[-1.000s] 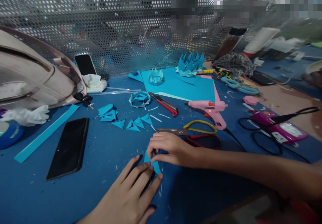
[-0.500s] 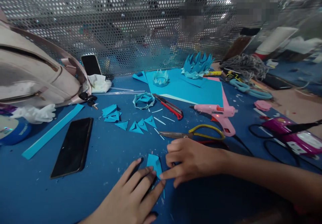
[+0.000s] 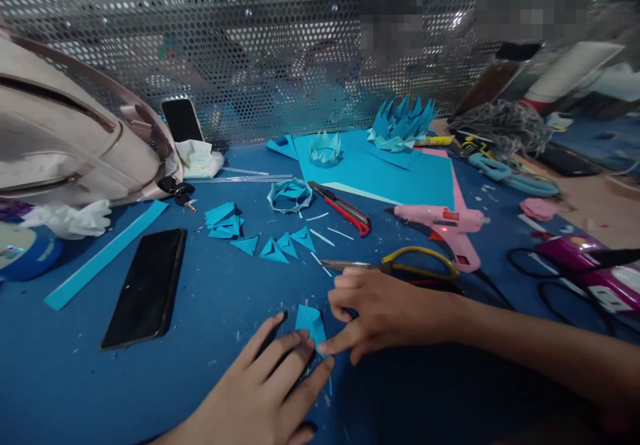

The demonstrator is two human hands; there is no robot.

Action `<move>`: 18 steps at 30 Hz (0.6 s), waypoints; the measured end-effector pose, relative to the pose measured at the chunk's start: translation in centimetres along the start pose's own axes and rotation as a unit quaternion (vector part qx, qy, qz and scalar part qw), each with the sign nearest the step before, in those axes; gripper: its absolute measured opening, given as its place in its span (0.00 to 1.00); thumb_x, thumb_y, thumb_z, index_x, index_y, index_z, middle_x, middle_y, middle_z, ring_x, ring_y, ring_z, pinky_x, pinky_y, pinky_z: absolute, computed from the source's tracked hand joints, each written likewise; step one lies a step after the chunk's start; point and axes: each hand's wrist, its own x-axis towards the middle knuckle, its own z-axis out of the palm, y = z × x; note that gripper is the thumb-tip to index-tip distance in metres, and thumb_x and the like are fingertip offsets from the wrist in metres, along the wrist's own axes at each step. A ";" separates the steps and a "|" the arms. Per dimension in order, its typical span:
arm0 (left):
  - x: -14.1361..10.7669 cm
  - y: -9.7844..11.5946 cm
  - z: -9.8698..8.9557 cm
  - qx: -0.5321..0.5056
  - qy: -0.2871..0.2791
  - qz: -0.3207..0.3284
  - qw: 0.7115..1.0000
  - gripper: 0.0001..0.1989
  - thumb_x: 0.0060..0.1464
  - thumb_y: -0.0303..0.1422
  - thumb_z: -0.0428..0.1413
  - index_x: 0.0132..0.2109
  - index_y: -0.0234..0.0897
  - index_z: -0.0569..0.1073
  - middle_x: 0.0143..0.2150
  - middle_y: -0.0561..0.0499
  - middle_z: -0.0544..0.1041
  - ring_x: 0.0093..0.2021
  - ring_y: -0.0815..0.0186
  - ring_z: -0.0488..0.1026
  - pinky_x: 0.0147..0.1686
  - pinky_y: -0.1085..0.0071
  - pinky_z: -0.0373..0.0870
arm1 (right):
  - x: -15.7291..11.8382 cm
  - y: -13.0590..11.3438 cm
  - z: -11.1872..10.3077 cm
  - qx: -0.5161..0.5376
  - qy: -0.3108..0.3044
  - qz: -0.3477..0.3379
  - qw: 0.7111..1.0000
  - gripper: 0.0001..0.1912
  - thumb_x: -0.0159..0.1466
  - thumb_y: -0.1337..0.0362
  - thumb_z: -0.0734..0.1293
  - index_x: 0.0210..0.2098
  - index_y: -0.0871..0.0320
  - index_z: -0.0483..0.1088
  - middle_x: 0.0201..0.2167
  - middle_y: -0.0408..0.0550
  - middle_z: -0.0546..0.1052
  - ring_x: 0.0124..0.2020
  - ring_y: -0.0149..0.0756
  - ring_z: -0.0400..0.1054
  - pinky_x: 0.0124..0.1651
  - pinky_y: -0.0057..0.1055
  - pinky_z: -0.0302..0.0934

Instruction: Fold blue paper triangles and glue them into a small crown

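A small folded piece of blue paper lies on the blue table in front of me. From the lower left, my left hand reaches over it, fingers spread and flat, fingertips resting on its lower part. My right hand comes in from the right; its index fingertip presses the paper's lower right edge, while the other fingers curl in with nothing visible in them. Scissors with a yellow handle lie just behind that hand. Beyond the paper are several folded blue triangles and a stack of blue pieces.
A red utility knife, a pink glue gun and a ring of folded paper lie farther back. Spiky paper shapes stand on a blue sheet. A phone and a paper strip are at left.
The view has shifted slightly, so the table items appear a little farther right. Both hands stay at the blue paper in nearly the same pose.
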 end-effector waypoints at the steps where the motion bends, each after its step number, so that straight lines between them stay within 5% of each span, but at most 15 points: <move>1: 0.0 0.0 0.1 0.000 0.004 0.000 1.000 0.24 0.69 0.45 0.44 0.63 0.38 0.68 0.52 0.50 0.76 0.56 0.59 0.67 0.69 0.54 0.26 | 0.1 -0.1 0.0 0.030 0.010 0.007 0.999 0.15 0.70 0.51 0.63 0.51 0.43 0.75 0.37 0.43 0.72 0.36 0.34 0.61 0.42 0.33 0.51; 5: -0.1 0.1 0.4 -0.004 0.016 -0.001 1.000 0.24 0.68 0.46 0.47 0.63 0.39 0.69 0.52 0.50 0.77 0.56 0.60 0.67 0.70 0.55 0.26 | 1.1 -0.5 0.5 0.136 0.081 0.107 0.982 0.12 0.71 0.59 0.64 0.52 0.52 0.74 0.37 0.44 0.75 0.37 0.31 0.65 0.41 0.29 0.54; 8: -0.1 0.0 0.6 -0.005 0.022 -0.007 1.000 0.26 0.63 0.47 0.53 0.62 0.40 0.69 0.51 0.52 0.77 0.55 0.61 0.67 0.70 0.57 0.26 | 2.0 -0.9 1.0 0.144 0.072 0.178 0.971 0.07 0.67 0.61 0.69 0.43 0.56 0.75 0.34 0.43 0.76 0.38 0.33 0.67 0.44 0.30 0.55; 11: -0.1 0.1 0.5 0.001 0.030 -0.001 1.000 0.27 0.61 0.48 0.56 0.62 0.40 0.69 0.51 0.53 0.78 0.55 0.60 0.67 0.70 0.56 0.26 | 2.5 -1.1 1.4 0.137 0.066 0.181 0.972 0.05 0.66 0.62 0.70 0.35 0.58 0.73 0.31 0.41 0.75 0.37 0.33 0.66 0.44 0.29 0.55; 18: -0.4 0.3 0.6 0.007 0.028 0.003 1.000 0.25 0.65 0.47 0.51 0.63 0.39 0.68 0.52 0.52 0.77 0.56 0.61 0.66 0.70 0.55 0.25 | 2.8 -1.3 1.4 0.120 0.070 0.171 0.975 0.06 0.66 0.62 0.70 0.35 0.59 0.72 0.32 0.41 0.73 0.36 0.31 0.64 0.41 0.27 0.55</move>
